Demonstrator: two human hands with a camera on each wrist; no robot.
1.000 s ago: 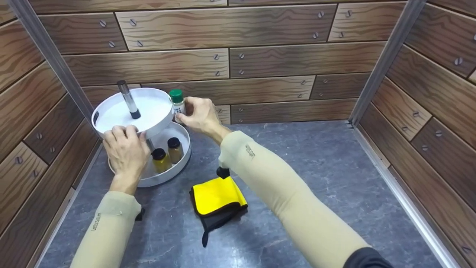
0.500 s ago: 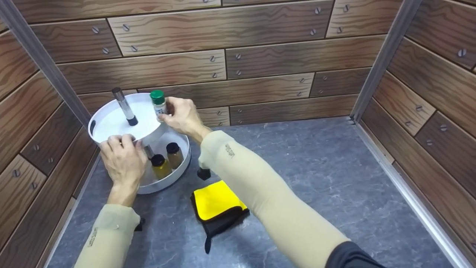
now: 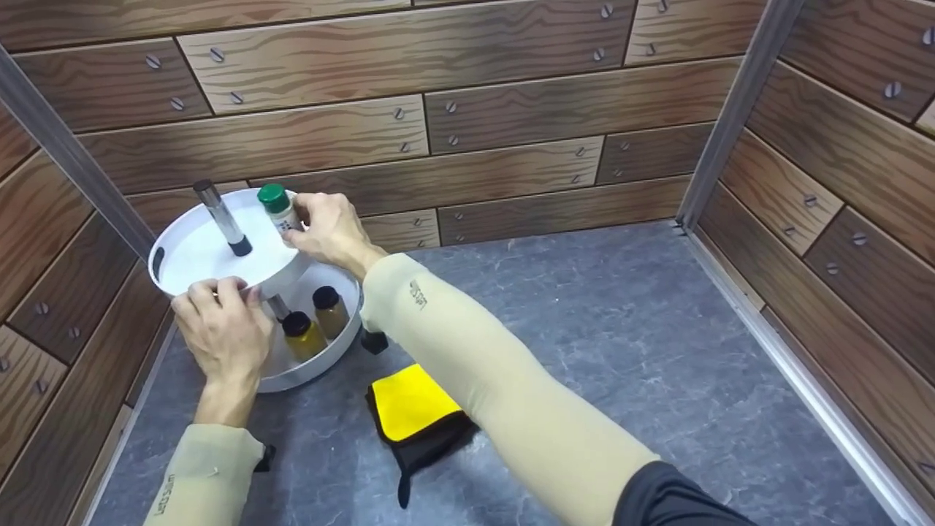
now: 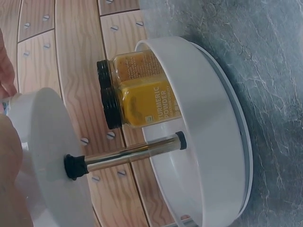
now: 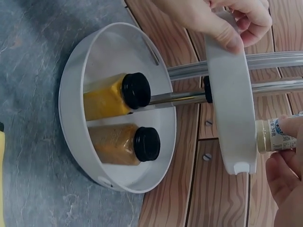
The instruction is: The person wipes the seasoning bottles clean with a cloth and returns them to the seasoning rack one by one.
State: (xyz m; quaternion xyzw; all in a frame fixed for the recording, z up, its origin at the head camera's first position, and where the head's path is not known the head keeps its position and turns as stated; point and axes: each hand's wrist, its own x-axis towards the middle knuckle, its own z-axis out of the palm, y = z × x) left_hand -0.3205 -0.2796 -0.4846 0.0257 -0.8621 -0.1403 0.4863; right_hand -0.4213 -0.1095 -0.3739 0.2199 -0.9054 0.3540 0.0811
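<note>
Between the thumb and fingers of my right hand [image 3: 330, 228] is a small spice jar [image 3: 282, 210] with a green cap and a printed label. It is slightly tilted over the right side of the white upper tray [image 3: 191, 252]. In the right wrist view its base is close to the tray's rim; I cannot tell whether it touches. My left hand [image 3: 225, 332] grips the tray's front rim, thumb outside and fingers over the edge. On the lower tray [image 5: 75, 127] stand a yellow jar [image 4: 150, 100] labelled turmeric powder and a brown jar [image 5: 113, 143], both black-capped.
A metal post [image 3: 223, 219] rises through the two-tier rack. In front of it a folded yellow and black cloth [image 3: 413, 402] lies on the grey floor [image 3: 584, 314]. Wood-patterned walls [image 3: 350, 66] close off the back and sides, near the rack's left.
My right hand has carried the green-capped jar leftward, from beside the upper tray to over it, and the jar has tilted a little. My left hand keeps its grip on the rim.
</note>
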